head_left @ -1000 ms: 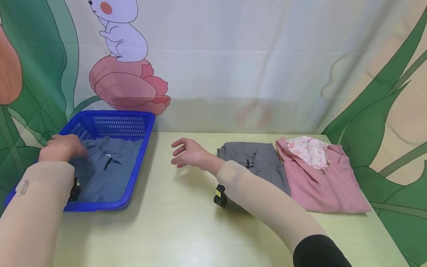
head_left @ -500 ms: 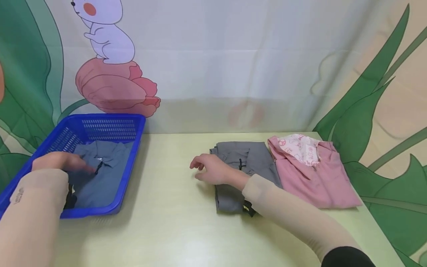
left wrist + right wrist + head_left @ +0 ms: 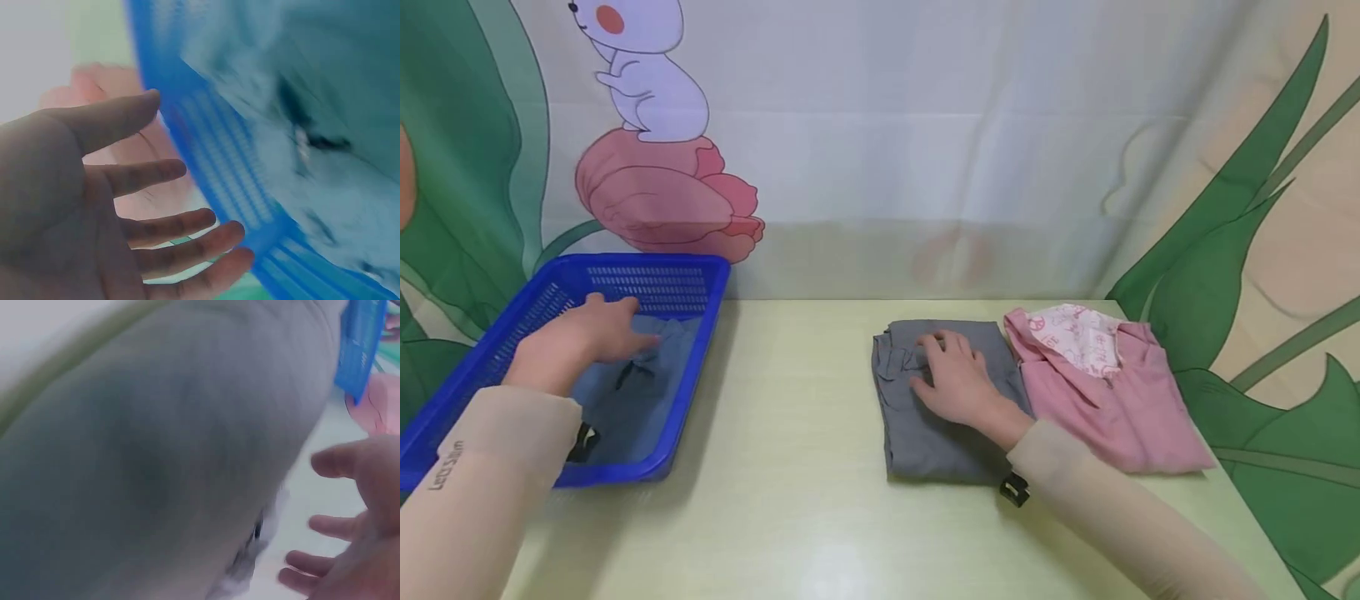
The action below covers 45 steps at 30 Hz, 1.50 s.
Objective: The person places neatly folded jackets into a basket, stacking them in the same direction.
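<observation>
My left hand (image 3: 583, 337) is over the blue basket (image 3: 700, 364), its fingers spread above a folded blue-grey garment (image 3: 632, 421) with a dark zip pull. In the left wrist view the left hand (image 3: 119, 200) has straight fingers beside the basket wall (image 3: 219, 162) and nothing in its grasp. My right hand (image 3: 958, 379) lies palm down over a folded grey garment (image 3: 925, 446) on the table, covering part of its upper half. Loosely extended fingers show on the right hand (image 3: 356, 519) in the right wrist view, next to the blurred grey cloth (image 3: 156, 444).
A folded pink garment (image 3: 1135, 417) with a white patterned lining lies just right of the grey one. Pale table (image 3: 782, 433) separates the basket from the clothes. A printed curtain (image 3: 865, 150) hangs along the table's back edge.
My right hand has moved rightward, from the bare table onto the grey garment. The left hand has shifted forward and right within the basket, its fingers now spread over the blue-grey garment.
</observation>
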### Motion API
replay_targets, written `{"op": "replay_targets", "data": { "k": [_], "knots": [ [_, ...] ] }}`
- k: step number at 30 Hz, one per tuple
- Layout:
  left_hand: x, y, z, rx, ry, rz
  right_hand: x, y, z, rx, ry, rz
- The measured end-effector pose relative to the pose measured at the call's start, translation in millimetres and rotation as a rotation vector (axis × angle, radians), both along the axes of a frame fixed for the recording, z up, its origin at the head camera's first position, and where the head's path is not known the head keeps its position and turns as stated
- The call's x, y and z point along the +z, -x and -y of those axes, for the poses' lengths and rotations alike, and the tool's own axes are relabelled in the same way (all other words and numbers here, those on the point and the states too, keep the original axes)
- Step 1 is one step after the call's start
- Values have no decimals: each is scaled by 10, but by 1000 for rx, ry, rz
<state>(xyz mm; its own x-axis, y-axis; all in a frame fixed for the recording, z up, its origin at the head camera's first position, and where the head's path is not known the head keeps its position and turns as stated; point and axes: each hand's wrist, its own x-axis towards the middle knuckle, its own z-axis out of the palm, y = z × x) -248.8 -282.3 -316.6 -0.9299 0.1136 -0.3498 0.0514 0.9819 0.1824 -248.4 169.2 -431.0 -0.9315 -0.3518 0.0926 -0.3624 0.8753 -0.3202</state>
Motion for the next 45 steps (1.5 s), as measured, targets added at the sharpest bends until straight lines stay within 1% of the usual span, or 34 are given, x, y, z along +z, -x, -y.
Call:
{"op": "replay_targets", "data": {
  "k": [4, 7, 9, 12, 14, 17, 19, 20, 23, 26, 29, 34, 38, 45],
  "knots": [
    [52, -139, -276, -16, -43, -58, 32, -31, -216, -73, -51, 64],
    [47, -242, -468, -40, -54, -116, 54, -45, -351, -99, -78, 99],
    [25, -314, -597, -59, -40, -167, 71, -56, -420, -102, -92, 112],
    [-27, -426, -793, -87, -28, -243, 79, -66, -488, -98, -102, 130],
    [-72, -504, -919, -96, -55, -301, 66, -69, -510, -77, -119, 130],
    [-173, -608, -1081, -117, -150, -379, 36, -71, -513, -40, -156, 160],
    [-269, -659, -1164, -135, -225, -404, 16, -73, -502, -23, -182, 182],
    [-327, -680, -1198, -145, -256, -402, 9, -74, -493, -19, -186, 194],
    [-496, -715, -1282, -170, -333, -352, 2, -76, -458, -22, -202, 204],
    [-640, -732, -1343, -181, -365, -281, 5, -77, -404, -14, -216, 191],
    [-745, -738, -1389, -184, -385, -227, -10, -83, -342, 3, -218, 173],
    [-890, -729, -1469, -188, -424, -151, -54, -109, -218, -5, -201, 157],
    [-984, -699, -1526, -180, -432, -111, -85, -130, -66, -5, -211, 160],
    [-1048, -663, -1579, -145, -394, -84, -136, -142, 195, 12, -229, 149]
  ]
}}
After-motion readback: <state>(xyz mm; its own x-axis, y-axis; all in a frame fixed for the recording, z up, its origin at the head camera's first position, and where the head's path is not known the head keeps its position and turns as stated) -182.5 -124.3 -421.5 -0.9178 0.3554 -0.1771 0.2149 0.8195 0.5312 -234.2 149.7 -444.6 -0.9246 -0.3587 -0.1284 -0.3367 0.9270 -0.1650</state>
